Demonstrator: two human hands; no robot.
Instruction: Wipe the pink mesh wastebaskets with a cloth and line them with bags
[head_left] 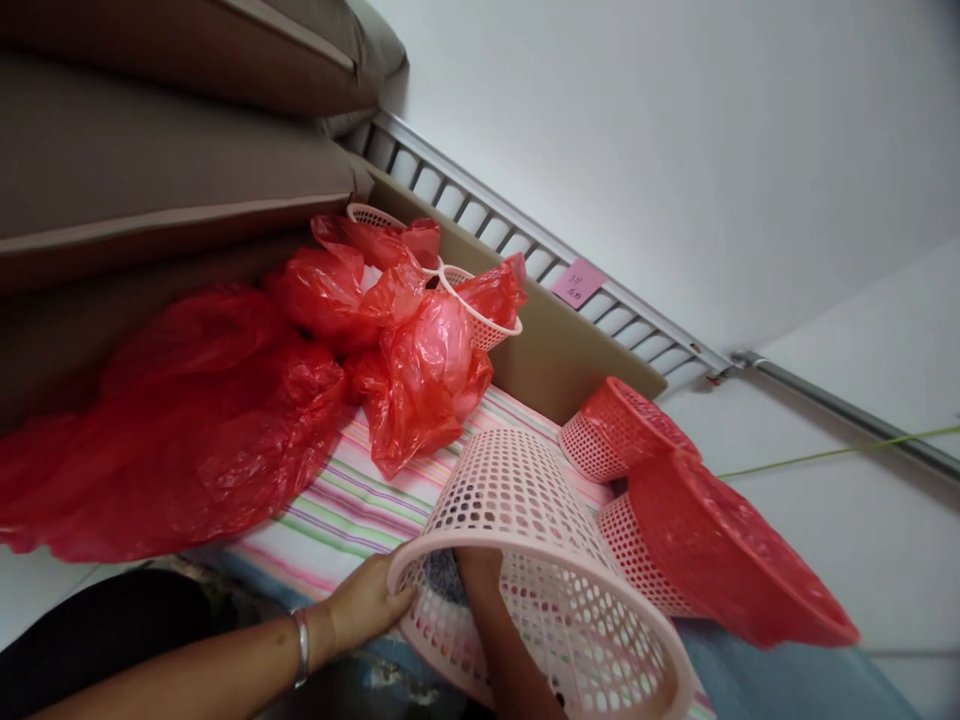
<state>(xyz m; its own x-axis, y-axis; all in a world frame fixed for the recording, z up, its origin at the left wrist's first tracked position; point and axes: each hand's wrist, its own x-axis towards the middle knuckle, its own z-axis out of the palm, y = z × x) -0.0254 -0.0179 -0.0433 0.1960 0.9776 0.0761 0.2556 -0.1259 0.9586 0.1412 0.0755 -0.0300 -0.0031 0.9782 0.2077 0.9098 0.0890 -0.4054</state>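
A pale pink plastic basket [517,485] with round holes lies tipped on its side, its mouth facing me. My left hand [367,605], with a silver bangle at the wrist, grips the rim on the left, thumb over the edge. Through the mouth reaches my right arm, and my right hand [478,568] is inside, closed around a dark grey cloth [445,580] pressed near the inner wall. The basket partly hides those fingers. Beneath it spreads a striped sheet [352,500].
Two pink baskets lined with red bags [727,540] lie at the right. Crumpled red plastic bags [420,370] and more pink baskets [487,330] sit against a tan board [540,370]. Brown cushions [172,150] are stacked at upper left. A metal rail [510,220] carries a pink note [578,283].
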